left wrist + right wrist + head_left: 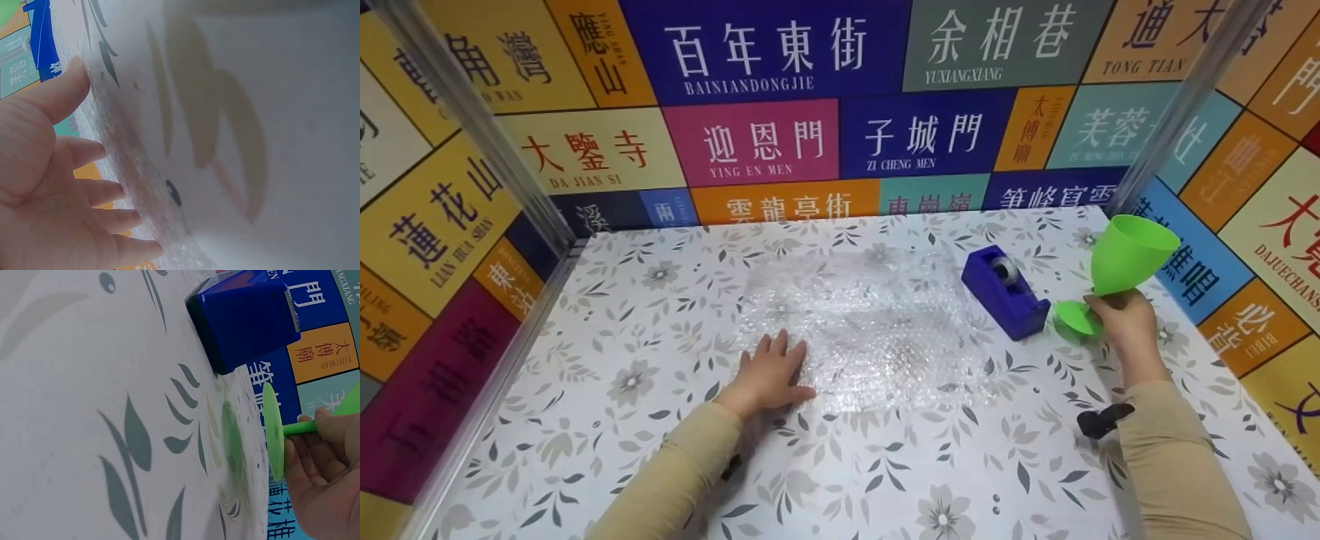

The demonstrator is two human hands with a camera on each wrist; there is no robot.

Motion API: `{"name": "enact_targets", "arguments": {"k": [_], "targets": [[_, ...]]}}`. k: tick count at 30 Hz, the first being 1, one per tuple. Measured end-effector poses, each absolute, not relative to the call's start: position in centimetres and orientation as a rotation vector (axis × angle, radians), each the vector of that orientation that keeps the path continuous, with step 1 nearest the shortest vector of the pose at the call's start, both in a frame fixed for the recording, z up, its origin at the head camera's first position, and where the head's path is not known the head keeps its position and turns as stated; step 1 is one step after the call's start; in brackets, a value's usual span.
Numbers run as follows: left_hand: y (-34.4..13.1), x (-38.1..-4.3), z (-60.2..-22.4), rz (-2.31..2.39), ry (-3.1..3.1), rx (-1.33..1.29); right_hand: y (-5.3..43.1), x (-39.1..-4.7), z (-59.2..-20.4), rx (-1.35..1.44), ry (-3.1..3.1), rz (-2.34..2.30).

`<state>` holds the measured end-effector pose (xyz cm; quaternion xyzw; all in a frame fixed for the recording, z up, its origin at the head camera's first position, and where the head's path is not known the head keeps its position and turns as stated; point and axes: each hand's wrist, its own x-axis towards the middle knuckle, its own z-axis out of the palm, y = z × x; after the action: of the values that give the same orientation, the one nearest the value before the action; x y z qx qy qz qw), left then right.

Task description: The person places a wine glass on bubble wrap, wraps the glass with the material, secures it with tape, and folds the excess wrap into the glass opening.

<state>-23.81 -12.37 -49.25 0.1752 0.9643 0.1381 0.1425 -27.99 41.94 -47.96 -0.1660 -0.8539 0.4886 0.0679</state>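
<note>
A green plastic goblet (1132, 251) is in my right hand (1129, 326), at the right side of the table in the head view. Thumb and fingers pinch its thin stem, and in the right wrist view the round foot (273, 432) hangs just off the table surface. My left hand (769, 375) rests with spread, straight fingers at the left edge of a clear bubble wrap sheet (885, 337). That sheet lies flat on the table. Between the sheet and the goblet stands a blue tape dispenser (1001, 296) with a roll of clear tape.
The table (607, 435) has a white cover with grey leaves and flowers. Colourful panels with Chinese lettering (750, 142) wall off the back and both sides. Clear corner posts (1177, 112) rise at the back. A black strap end (1104, 421) sticks out at my right wrist.
</note>
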Motion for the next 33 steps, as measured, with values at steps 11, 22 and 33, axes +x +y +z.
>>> {"name": "enact_targets", "arguments": {"k": [11, 22, 33], "targets": [[-12.3, -23.8, -49.2, 0.383, 2.782, 0.495, 42.2, -27.5, -46.2, -0.439, -2.475, 1.510], [-12.3, -23.9, -49.3, 0.388, 2.787, 0.497, 41.7, -27.1, -44.4, -0.388, -2.411, 1.630], [-12.3, -23.7, -49.4, 0.406, 2.792, 0.505, 40.1, -27.1, -43.3, -0.266, -2.332, 1.676]]}}
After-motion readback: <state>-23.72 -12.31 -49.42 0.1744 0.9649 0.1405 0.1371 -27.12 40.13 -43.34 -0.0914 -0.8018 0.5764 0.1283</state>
